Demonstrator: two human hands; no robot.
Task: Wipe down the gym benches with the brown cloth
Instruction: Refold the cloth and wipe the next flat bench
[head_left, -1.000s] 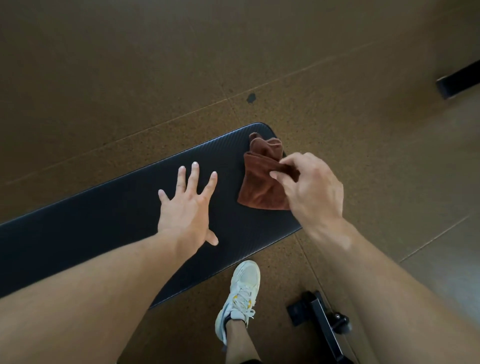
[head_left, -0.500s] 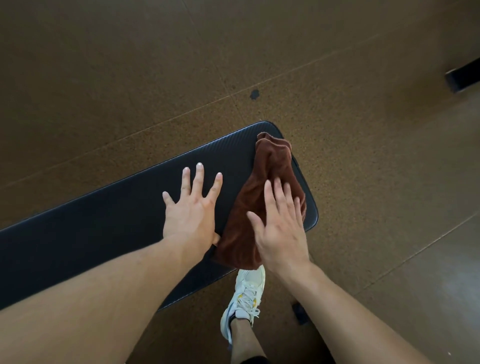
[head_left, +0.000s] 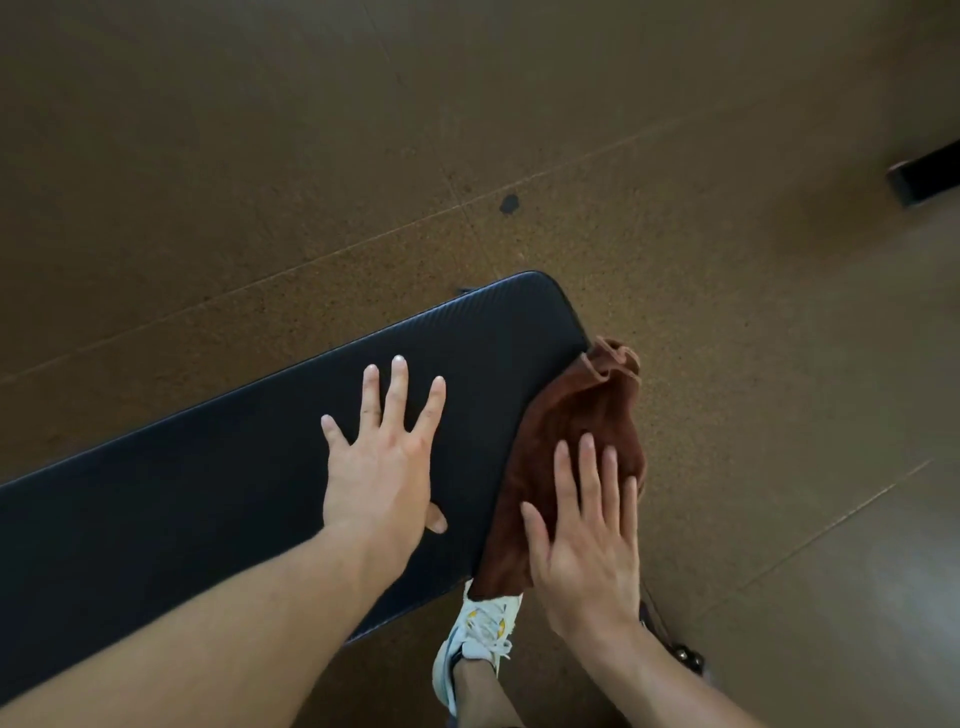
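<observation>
1. Head view, the step in hand: the right hand is lying flat with straight fingers on the crumpled brown terry cloth, pressing it against the right end of the long black padded bench top, the counter. The cloth is sitting at the very end of the pad, with its far fold spilling past the edge over the floor.

2. The left hand is resting open on the bare pad just beside the cloth, fingers spread and palm down, gripping nothing. It seems to be bracing the person's weight.

3. Doing this well, by my judgement: the palm should be bearing evenly so the whole cloth drags rather than bunching, and strokes should be overlapping along the pad's length. The rounded end and side edges probably need the cloth wrapping over them.

4. Materials: the pad is looking like matte black vinyl with a fine ribbed weave and rounded corners, so it is likely offering slight grip. The cloth is soft, thick and wrinkled, its hem curling at the far end.

5. Around it: the speckled brown rubber floor is showing seams and a small dark spot. A white laced trainer is standing beneath the counter's near edge.
</observation>
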